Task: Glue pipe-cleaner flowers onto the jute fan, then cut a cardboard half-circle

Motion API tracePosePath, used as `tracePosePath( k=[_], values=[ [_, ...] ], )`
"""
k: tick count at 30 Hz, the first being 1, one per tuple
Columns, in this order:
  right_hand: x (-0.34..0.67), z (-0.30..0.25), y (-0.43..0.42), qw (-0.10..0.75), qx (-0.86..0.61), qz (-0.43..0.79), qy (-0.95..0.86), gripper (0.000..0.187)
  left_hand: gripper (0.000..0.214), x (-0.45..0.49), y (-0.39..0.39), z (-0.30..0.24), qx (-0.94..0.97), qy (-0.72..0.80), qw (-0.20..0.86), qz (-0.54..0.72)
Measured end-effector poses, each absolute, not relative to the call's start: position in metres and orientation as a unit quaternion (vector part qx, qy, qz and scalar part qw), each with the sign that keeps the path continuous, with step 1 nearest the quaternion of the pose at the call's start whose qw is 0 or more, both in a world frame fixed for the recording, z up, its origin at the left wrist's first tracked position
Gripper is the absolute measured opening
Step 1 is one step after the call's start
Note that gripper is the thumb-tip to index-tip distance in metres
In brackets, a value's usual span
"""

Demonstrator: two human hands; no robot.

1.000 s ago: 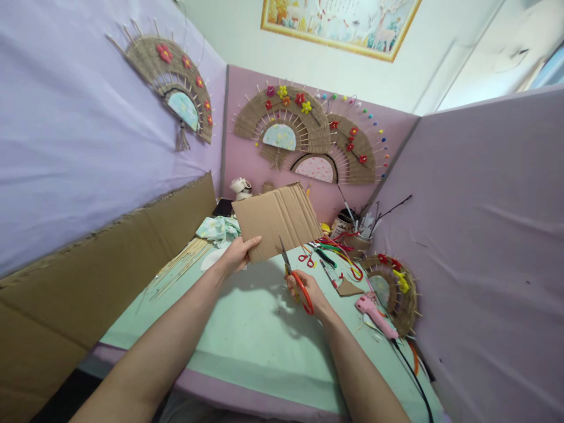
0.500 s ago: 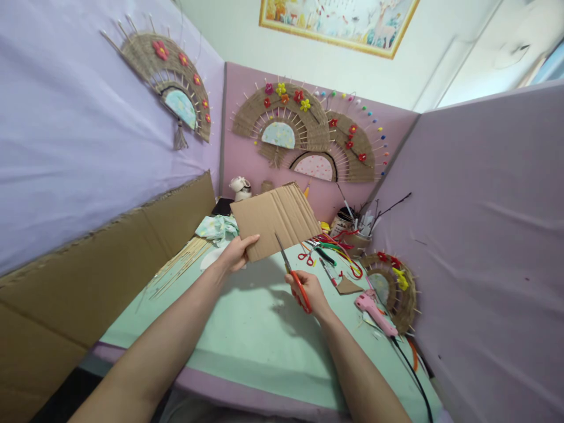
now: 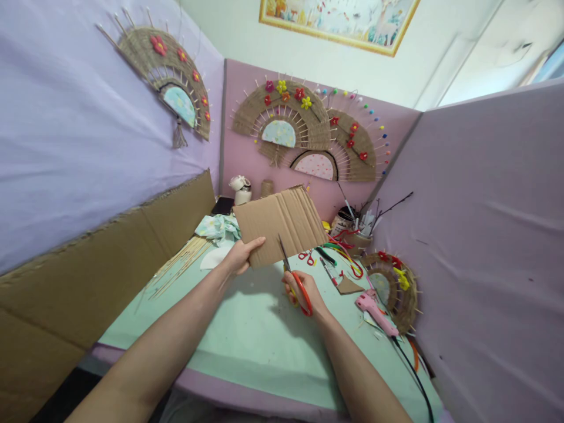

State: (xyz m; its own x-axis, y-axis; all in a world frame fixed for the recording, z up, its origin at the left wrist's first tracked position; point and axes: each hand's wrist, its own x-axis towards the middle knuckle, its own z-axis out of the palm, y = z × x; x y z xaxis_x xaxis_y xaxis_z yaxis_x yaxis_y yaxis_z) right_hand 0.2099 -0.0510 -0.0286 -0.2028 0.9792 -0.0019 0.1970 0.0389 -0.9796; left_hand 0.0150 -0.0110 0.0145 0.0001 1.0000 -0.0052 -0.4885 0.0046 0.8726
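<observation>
My left hand grips a piece of brown cardboard by its lower left corner, thumb on the near face, and holds it tilted above the table. Creases run across the cardboard's right half. My right hand is closed round the handles of orange-red scissors. Their blades point up and lie in front of the cardboard's lower edge; whether they touch it I cannot tell. Behind the cardboard, part of the tabletop is hidden.
Bamboo sticks and a patterned cloth lie at the left. Small red scissors, a marker, a cardboard scrap and a pink glue gun with a black cord are at the right. Woven fans hang on the partitions.
The cardboard and my left hand have shifted slightly right and down. The scissors' blades look a little closer together, and my right hand has barely moved.
</observation>
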Motion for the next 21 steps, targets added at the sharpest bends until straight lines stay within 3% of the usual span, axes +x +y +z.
tracePosePath(
  k=[11,21],
  values=[
    [0.2075,-0.0189,-0.0577,0.384,-0.544,0.461,-0.587,0.043,0.051,0.0155,-0.0080,0.0089,0.346,0.363,0.611,0.612],
    [0.2098,-0.0272,-0.0523,0.376,-0.526,0.453,-0.614,0.059,0.050,0.0198,-0.0148,0.0119,0.367,0.369,0.624,0.583]
  ],
)
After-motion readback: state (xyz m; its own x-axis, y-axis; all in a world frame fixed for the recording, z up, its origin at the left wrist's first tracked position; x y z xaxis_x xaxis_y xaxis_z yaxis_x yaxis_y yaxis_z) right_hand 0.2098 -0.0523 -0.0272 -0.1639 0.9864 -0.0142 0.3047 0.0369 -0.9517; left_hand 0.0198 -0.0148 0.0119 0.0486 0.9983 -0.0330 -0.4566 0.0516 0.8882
